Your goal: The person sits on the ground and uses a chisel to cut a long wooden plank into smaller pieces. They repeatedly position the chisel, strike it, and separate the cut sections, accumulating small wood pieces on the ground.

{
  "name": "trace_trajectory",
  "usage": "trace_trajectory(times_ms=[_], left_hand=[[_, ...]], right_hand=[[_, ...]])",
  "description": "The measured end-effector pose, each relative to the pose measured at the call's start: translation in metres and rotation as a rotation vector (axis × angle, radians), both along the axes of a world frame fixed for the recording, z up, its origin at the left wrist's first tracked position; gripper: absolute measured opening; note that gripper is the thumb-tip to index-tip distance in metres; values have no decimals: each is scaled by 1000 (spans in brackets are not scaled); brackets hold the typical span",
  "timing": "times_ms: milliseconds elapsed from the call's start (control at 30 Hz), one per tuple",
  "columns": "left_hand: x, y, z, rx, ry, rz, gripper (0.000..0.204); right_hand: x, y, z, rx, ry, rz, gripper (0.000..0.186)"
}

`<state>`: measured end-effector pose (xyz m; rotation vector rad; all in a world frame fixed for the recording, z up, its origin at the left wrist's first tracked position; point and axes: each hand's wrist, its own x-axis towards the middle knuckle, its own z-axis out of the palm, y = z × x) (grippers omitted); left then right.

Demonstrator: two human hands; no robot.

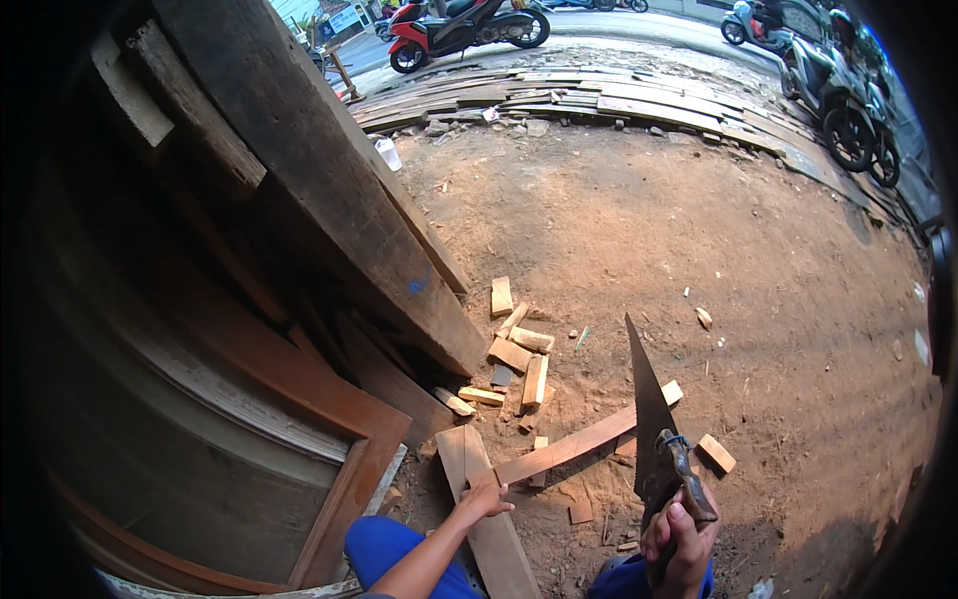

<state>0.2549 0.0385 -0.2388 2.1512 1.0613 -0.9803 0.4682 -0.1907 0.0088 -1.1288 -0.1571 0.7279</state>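
My right hand [682, 534] is wrapped round the dark wooden handle of a handsaw [654, 414]. The saw's blade points up and away, its toothed edge facing left, apart from the wood. A long reddish wooden strip [579, 442] lies slantwise with its near end on a wide wooden plank [496, 547]. At that end, my left hand [486, 499] is closed on the strip, pressing it against the plank; some of its fingers are hidden. The plank runs toward me between my blue-clad knees.
Short wood offcuts [511, 354] lie scattered ahead on the dirt ground [639, 230]. A thick timber beam [329, 180] and a framed wooden panel [349, 479] lean at left. Farther off are stacked boards [649, 105], a red motorbike [464, 30] and a parked motorbike [843, 95].
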Motion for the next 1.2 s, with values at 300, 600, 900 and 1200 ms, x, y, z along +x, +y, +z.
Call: trace_trajectory(times_ms=[300,600,900,1200], left_hand=[[-9,1,-9,2,15,-12,68],[-5,-2,-12,41,-16,-7,61],[-8,-1,-9,55,-63,-78,60],[-14,-9,20,27,-176,-136,70]], right_hand=[[-6,7,0,72,50,-12,21],[-5,23,0,11,123,10,16],[-15,39,-3,11,68,38,16],[-36,54,0,45,29,113,15]])
